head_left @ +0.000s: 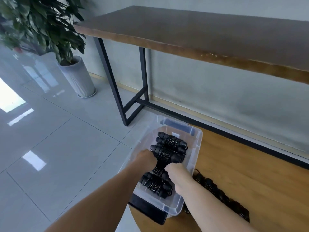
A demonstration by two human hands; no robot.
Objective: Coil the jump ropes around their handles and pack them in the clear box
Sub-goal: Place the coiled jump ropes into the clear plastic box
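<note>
Reaching down into the clear box (195, 158), both hands are seen from the head view closed on one coiled jump rope bundle (160, 164) at the middle of the box. The left hand (144, 158) is curled over the bundle's left end beside the box's left wall, and the right hand (177, 176) is clenched round its near right part, so the bundle is grasped from both ends; this two-sided hold is judged to keep the wound cord from slipping off the handles while the bundle is set in place. Beyond it, toward the far wall of the box, two finished bundles (172, 144) are laid side by side, each a pair of black handles bound with turns of cord, and a fourth bundle (155, 185) is laid toward the near wall. They are packed in parallel rows, presumably so that more can be fitted in. The box is placed at the left edge of a low wooden surface (250, 181), its near left corner above a black bracket (148, 210). Just beside the box's right wall, on the wood, a dark heap of further ropes (220, 195) is left unpacked; whether these are coiled cannot be told. Further back, a tall wooden table (184, 30) and a potted plant (50, 30) are seen by the wall.
</note>
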